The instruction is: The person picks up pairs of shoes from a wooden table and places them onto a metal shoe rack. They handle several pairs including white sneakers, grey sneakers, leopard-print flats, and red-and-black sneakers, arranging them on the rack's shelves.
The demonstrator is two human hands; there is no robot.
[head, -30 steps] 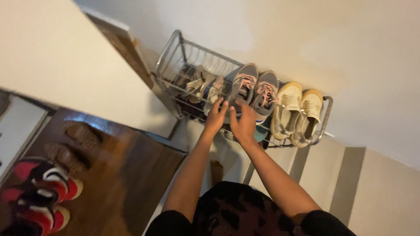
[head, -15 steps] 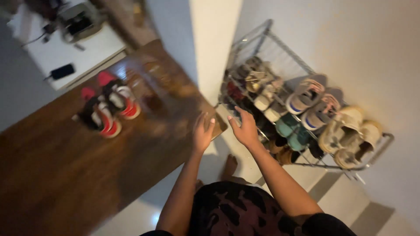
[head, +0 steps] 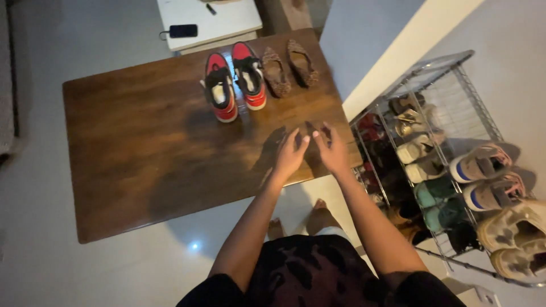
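Pale glossy floor (head: 85, 267) all around, with bare feet (head: 310, 219) showing below the hands. Wide dark-brown wooden worktop (head: 142, 165) spread under and to the left of the hands, its grain shiny and bare near the fingers. Grey wire shoe rack (head: 449, 102) just right of the hands against a light wall, packed in tiers with pale sneakers, teal shoes and tan pairs. White low cabinet (head: 222, 23) beyond the worktop's far edge, well ahead of the hands, carrying a dark phone (head: 183, 30).

Left hand (head: 290, 153) and right hand (head: 333, 150) hovering side by side over the worktop's right end, both open with fingers loosely spread and slightly curled, gripping nothing; contact with the wood impossible to tell.

Red, black and white high-top sneakers (head: 234, 79) standing ahead of the hands and a little to the left, near the worktop's far edge, paired side by side with toes pointing toward the hands, white linings visible inside the open collars. Brown patterned flat shoes (head: 289, 67) just right of the sneakers, directly ahead of the hands, lying as a pair, narrow and low, apart from the fingers.
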